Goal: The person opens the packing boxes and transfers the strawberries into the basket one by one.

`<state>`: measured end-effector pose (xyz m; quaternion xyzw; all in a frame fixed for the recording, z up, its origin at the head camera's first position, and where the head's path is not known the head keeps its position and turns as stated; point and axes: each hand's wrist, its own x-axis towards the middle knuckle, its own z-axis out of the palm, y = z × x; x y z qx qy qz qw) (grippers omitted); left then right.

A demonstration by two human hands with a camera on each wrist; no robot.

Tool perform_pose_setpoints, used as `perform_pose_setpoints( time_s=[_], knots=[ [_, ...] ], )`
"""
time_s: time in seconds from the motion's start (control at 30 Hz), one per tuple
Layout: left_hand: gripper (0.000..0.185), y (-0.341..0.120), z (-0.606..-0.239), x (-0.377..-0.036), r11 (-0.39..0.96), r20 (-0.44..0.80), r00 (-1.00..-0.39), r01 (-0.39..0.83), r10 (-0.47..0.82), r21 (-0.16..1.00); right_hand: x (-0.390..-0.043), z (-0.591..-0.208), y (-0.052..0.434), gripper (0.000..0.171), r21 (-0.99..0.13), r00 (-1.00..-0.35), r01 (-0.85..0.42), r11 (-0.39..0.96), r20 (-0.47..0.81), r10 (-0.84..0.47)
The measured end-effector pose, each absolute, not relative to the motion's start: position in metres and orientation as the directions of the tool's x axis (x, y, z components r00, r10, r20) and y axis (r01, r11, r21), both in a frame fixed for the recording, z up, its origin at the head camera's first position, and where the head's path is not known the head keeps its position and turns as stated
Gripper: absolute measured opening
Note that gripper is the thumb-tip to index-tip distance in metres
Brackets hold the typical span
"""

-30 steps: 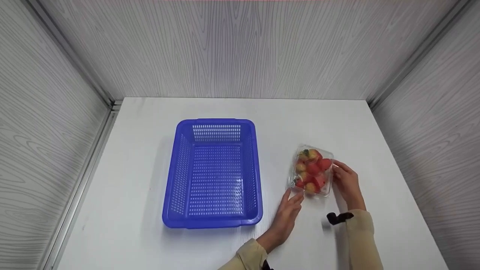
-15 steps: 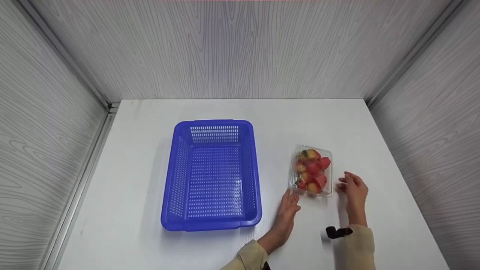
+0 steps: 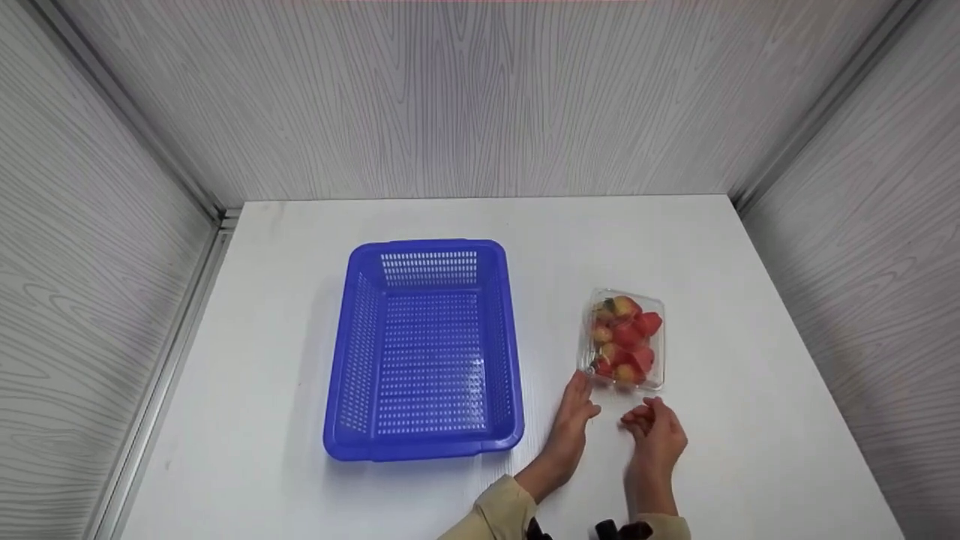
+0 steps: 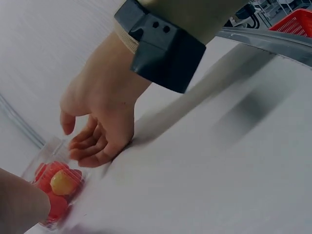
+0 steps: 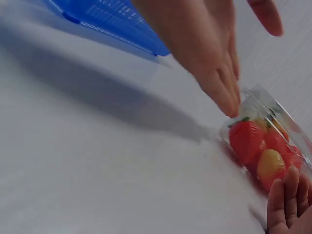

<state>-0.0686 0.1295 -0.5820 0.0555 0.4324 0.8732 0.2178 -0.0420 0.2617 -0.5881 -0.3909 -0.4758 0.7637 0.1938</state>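
Note:
A clear plastic box (image 3: 658,367) of red and yellowish strawberries (image 3: 626,334) sits on the white table, right of a blue basket. My left hand (image 3: 566,431) reaches to the box's near left corner with straight fingers, which seem to touch it. In the right wrist view, these fingertips (image 5: 231,105) are beside a strawberry (image 5: 245,139) behind the clear wall. Close to the box's near edge, my right hand (image 3: 656,442) is held apart from it with loosely bent fingers and nothing in them. The left wrist view shows this right hand (image 4: 105,112) too.
The blue basket (image 3: 424,448), with slotted walls, stands left of the hands. White table surface (image 3: 750,420) lies to the right of the box. Grey wood-grain panels (image 3: 480,97) close in the back and both sides. A red basket (image 4: 296,23) shows beyond the table edge.
My right hand has left the box's right side and moved toward me and left, to below its near edge. The left hand stays at the near left corner.

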Motion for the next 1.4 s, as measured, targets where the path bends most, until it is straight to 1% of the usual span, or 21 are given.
perform_pose_setpoints(
  time_s=[0.13, 0.27, 0.33, 0.5, 0.67, 0.83, 0.93, 1.07, 1.27, 1.33, 1.4],
  knots=[
    [0.071, 0.129, -0.581, -0.066, -0.537, -0.102, -0.894, -0.349, 0.436, 0.768, -0.047, -0.592, 0.247, 0.045, -0.875, -0.711, 0.074, -0.479, -0.383, 0.589],
    [0.068, 0.130, -0.582, -0.065, -0.530, -0.113, -0.884, -0.369, 0.453, 0.763, -0.055, -0.592, 0.238, 0.042, -0.877, -0.750, 0.076, -0.474, -0.364, 0.552],
    [0.067, 0.130, -0.582, -0.064, -0.531, -0.115, -0.882, -0.374, 0.458, 0.760, -0.059, -0.592, 0.236, 0.039, -0.881, -0.745, 0.084, -0.465, -0.365, 0.558],
    [0.064, 0.131, -0.582, -0.063, -0.548, -0.094, -0.881, -0.369, 0.464, 0.751, -0.065, -0.588, 0.233, 0.029, -0.875, -0.700, 0.099, -0.474, -0.400, 0.592],
    [0.064, 0.130, -0.583, -0.061, -0.528, -0.117, -0.874, -0.386, 0.471, 0.757, -0.065, -0.587, 0.236, 0.025, -0.898, -0.682, 0.093, -0.431, -0.373, 0.630],
    [0.064, 0.128, -0.583, -0.061, -0.542, -0.105, -0.876, -0.382, 0.471, 0.749, -0.061, -0.587, 0.250, 0.026, -0.930, -0.699, 0.129, -0.344, -0.331, 0.634],
    [0.065, 0.128, -0.583, -0.062, -0.555, -0.080, -0.876, -0.369, 0.476, 0.746, -0.057, -0.586, 0.261, 0.027, -0.930, -0.699, 0.143, -0.338, -0.337, 0.631],
    [0.065, 0.129, -0.583, -0.064, -0.562, -0.050, -0.874, -0.355, 0.484, 0.747, -0.053, -0.584, 0.275, 0.025, -0.923, -0.693, 0.138, -0.361, -0.350, 0.630],
    [0.064, 0.128, -0.583, -0.067, -0.583, -0.043, -0.870, -0.364, 0.490, 0.727, -0.051, -0.585, 0.298, 0.026, -0.921, -0.735, 0.139, -0.365, -0.343, 0.585],
    [0.064, 0.128, -0.584, -0.068, -0.586, -0.049, -0.869, -0.373, 0.493, 0.720, -0.049, -0.584, 0.306, 0.025, -0.922, -0.740, 0.151, -0.356, -0.344, 0.578],
    [0.063, 0.128, -0.584, -0.068, -0.587, -0.062, -0.869, -0.383, 0.491, 0.713, -0.047, -0.576, 0.312, 0.026, -0.925, -0.751, 0.165, -0.342, -0.342, 0.564]
  ],
)
